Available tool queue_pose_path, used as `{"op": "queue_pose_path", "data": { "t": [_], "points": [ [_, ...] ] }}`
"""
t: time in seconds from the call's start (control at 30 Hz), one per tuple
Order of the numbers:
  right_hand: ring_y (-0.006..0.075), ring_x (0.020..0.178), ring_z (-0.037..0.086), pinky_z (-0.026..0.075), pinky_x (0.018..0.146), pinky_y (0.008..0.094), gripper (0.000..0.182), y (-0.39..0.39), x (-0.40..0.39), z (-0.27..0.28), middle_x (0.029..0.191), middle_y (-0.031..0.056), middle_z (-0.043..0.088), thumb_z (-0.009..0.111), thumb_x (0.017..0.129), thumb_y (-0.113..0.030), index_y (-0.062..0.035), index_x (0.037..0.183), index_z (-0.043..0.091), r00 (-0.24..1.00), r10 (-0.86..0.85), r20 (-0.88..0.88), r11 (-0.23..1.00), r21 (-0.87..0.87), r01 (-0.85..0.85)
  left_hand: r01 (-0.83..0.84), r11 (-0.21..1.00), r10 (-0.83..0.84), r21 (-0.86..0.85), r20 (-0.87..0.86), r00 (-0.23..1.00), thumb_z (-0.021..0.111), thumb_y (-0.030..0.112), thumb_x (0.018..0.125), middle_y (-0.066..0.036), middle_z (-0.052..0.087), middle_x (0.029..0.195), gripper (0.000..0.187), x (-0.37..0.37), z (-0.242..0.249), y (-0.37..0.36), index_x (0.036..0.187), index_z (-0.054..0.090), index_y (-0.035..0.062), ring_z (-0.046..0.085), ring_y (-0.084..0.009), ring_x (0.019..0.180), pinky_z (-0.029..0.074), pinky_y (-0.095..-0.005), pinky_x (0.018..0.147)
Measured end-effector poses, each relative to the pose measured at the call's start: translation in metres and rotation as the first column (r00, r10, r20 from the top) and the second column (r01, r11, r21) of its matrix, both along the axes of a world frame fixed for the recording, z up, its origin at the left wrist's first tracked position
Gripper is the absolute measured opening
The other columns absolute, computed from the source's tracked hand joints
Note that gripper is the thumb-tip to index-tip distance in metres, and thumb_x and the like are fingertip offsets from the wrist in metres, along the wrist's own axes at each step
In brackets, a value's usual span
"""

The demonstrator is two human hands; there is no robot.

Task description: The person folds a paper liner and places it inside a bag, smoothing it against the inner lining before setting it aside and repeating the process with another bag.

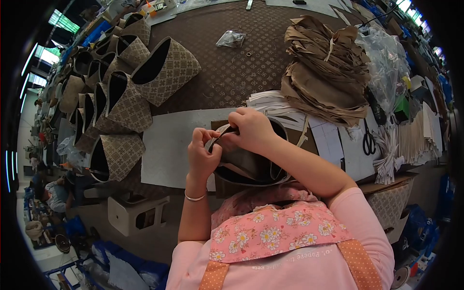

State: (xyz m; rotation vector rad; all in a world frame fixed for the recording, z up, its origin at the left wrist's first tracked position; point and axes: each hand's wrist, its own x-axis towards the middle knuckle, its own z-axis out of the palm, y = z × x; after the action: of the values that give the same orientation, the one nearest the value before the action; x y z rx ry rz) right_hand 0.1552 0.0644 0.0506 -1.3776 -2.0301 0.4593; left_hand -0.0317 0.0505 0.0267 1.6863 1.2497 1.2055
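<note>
A dark, open-topped bag piece sits on the table edge in front of the body, its opening facing up. My left hand is at its left rim, fingers closed in a pinch on the edge. Beside it, my right hand bends over the same rim with thumb and fingers pressed together on the edge. A strip of pale material shows between the two hands. The inside of the piece is dark and partly hidden by my right hand and forearm.
Patterned bag bodies are piled at the left. A brown paper stack, white strips and black scissors lie to the right. A small plastic packet is farther back. Below left stands a stool; a person is beyond.
</note>
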Motion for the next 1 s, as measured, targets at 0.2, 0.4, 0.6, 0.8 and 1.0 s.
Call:
{"op": "queue_pose_path", "data": {
  "t": [0.2, 0.4, 0.6, 0.8, 1.0],
  "points": [
    [0.0296, 0.08, 0.062, 0.051, 0.072, 0.038, 0.018, 0.005, 0.021, -0.007, 0.085, 0.0087, 0.061, 0.071, 0.077, -0.015, -0.0073, 0.09, 0.061, 0.985, 0.161, -0.057, 0.986, -0.044, -0.163, 0.081, 0.996, -0.072, 0.038, -0.187, 0.98, 0.07, 0.001, 0.079, -0.013, 0.068, 0.092, 0.019, 0.012, 0.019, 0.002, 0.097, 0.066, -0.0003, 0.067, -0.0217, 0.084, 0.054, -0.0298, 0.074],
    [0.0275, 0.079, 0.062, 0.051, 0.072, 0.038, 0.02, 0.01, 0.029, 0.0, 0.085, 0.0088, 0.061, 0.07, 0.078, -0.008, -0.0074, 0.096, 0.062, 0.993, 0.068, -0.101, 0.972, -0.216, -0.089, 0.113, 0.992, -0.097, 0.055, -0.235, 0.967, 0.066, -0.002, 0.082, -0.012, 0.068, 0.093, 0.019, 0.01, 0.013, 0.004, 0.1, 0.071, 0.0023, 0.067, -0.0227, 0.081, 0.054, -0.0295, 0.071],
    [0.0293, 0.083, 0.063, 0.052, 0.073, 0.0396, 0.014, 0.009, 0.028, -0.007, 0.089, 0.0077, 0.062, 0.066, 0.079, -0.013, -0.012, 0.093, 0.067, 0.994, 0.079, -0.071, 0.985, -0.149, -0.089, 0.151, 0.987, -0.129, 0.057, -0.289, 0.949, 0.063, 0.0, 0.085, -0.011, 0.066, 0.09, 0.018, 0.013, 0.02, 0.003, 0.101, 0.071, 0.0028, 0.065, -0.0241, 0.077, 0.052, -0.0314, 0.067],
    [0.0288, 0.086, 0.063, 0.053, 0.074, 0.0388, 0.008, 0.014, 0.028, -0.013, 0.089, 0.0056, 0.061, 0.067, 0.078, -0.013, -0.0123, 0.085, 0.07, 0.992, 0.119, -0.034, 0.989, -0.082, -0.122, 0.143, 0.986, -0.112, 0.091, -0.283, 0.953, 0.062, -0.001, 0.085, -0.012, 0.065, 0.09, 0.019, 0.015, 0.017, 0.003, 0.102, 0.07, 0.0024, 0.064, -0.0242, 0.076, 0.052, -0.0317, 0.068],
    [0.027, 0.086, 0.063, 0.053, 0.076, 0.0362, 0.017, 0.013, 0.023, -0.011, 0.093, 0.0067, 0.062, 0.072, 0.074, -0.008, -0.011, 0.091, 0.07, 0.989, 0.112, -0.093, 0.991, -0.057, -0.117, 0.066, 0.996, -0.053, 0.059, -0.199, 0.978, 0.067, 0.0, 0.081, -0.013, 0.063, 0.105, 0.03, 0.001, 0.004, -0.012, 0.111, 0.066, 0.0019, 0.064, -0.0243, 0.088, 0.053, -0.0315, 0.075]
  ]
}}
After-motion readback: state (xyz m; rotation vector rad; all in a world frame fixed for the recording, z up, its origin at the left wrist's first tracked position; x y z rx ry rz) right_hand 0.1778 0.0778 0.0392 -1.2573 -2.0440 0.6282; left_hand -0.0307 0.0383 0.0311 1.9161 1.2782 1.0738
